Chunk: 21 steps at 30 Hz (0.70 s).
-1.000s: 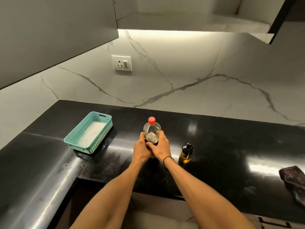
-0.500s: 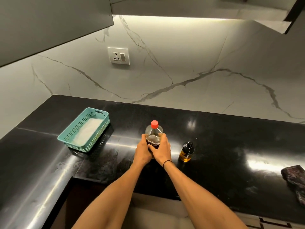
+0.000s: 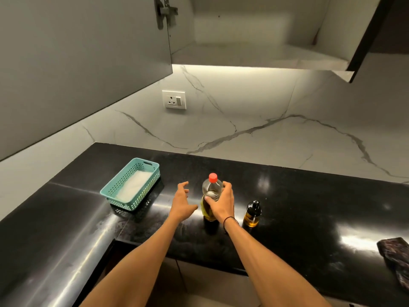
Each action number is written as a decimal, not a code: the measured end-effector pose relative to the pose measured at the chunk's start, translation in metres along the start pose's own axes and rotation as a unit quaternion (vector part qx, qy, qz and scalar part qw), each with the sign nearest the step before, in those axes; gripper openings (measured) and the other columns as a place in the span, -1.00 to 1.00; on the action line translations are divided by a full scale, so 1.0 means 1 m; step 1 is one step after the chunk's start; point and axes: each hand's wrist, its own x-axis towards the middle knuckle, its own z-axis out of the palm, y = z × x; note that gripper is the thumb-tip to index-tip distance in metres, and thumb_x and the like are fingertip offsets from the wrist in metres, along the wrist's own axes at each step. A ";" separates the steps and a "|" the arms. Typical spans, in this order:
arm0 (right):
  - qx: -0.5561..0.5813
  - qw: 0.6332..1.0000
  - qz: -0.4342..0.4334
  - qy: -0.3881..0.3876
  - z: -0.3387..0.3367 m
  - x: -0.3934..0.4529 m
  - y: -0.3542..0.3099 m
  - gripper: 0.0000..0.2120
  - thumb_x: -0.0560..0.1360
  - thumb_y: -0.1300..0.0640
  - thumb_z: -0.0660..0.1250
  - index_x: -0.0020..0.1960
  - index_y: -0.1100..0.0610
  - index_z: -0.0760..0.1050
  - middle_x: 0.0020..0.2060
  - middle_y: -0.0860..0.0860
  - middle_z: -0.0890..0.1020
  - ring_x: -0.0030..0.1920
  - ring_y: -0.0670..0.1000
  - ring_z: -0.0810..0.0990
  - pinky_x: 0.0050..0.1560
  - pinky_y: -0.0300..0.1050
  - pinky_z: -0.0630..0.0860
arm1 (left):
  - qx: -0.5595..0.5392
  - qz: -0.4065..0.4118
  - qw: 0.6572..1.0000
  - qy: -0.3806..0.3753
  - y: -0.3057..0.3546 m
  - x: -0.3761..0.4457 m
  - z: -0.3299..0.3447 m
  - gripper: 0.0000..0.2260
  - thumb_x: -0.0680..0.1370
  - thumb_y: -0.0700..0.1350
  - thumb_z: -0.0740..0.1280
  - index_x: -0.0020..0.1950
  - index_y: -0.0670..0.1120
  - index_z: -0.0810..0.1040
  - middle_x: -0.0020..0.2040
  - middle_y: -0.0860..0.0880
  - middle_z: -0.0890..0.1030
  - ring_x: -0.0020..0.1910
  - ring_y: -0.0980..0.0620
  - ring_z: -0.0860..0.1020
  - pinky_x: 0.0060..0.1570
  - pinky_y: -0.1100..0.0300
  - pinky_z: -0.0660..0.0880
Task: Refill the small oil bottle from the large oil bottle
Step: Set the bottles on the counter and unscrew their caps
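Black counter [image 3: 309, 218]: right hand [image 3: 222, 204] grips the large oil bottle [image 3: 211, 196], seemingly upright; left hand [image 3: 182, 202] released, fingers spread.

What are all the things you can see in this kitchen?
large oil bottle: one, clear with red cap, yellow oil low inside, standing mid-counter
small oil bottle: one, black top, amber oil, right of the large one
basket: one, teal, left on the counter, something white inside
cloth: one, dark patterned, far right edge
socket: one, white, on the marble wall
counter: one, glossy black
cabinet: one, overhead, door open
left hand: one, open, beside the large bottle, apart from it
right hand: one, fingers gripping the large bottle
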 end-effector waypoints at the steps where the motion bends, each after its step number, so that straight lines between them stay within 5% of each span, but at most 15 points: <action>1: -0.001 1.000 -0.001 0.001 -0.003 -0.002 -0.007 -0.24 0.42 0.09 0.58 0.48 0.03 0.23 0.40 0.08 0.43 0.42 0.15 0.41 0.35 0.09 0.47 | 0.002 0.005 1.000 0.004 0.004 -0.003 -0.007 -0.19 0.44 -0.32 0.56 0.59 -0.06 0.25 0.33 -0.14 0.49 0.33 -0.07 0.50 0.19 0.12 0.50; 16: -0.050 0.995 -0.020 0.088 0.008 -0.046 -0.056 -0.42 0.48 0.16 0.54 0.40 0.11 0.35 0.27 0.16 0.47 0.29 0.24 0.45 0.09 0.15 0.52 | -0.105 -0.051 0.986 0.119 -0.040 -0.075 -0.106 -0.64 0.51 -0.27 0.54 0.25 -0.06 0.55 0.03 -0.10 0.67 0.01 -0.13 0.69 0.01 0.15 0.63; 21: -0.029 0.989 -0.093 0.115 0.013 -0.053 -0.075 -0.45 0.48 0.17 0.53 0.38 0.10 0.38 0.22 0.13 0.50 0.23 0.20 0.48 0.13 0.21 0.57 | -0.398 -0.052 0.887 0.227 0.016 -0.088 -0.161 -0.81 0.65 -0.15 0.44 0.25 -0.14 0.59 0.09 -0.25 0.73 -0.05 -0.09 0.73 -0.09 0.11 0.69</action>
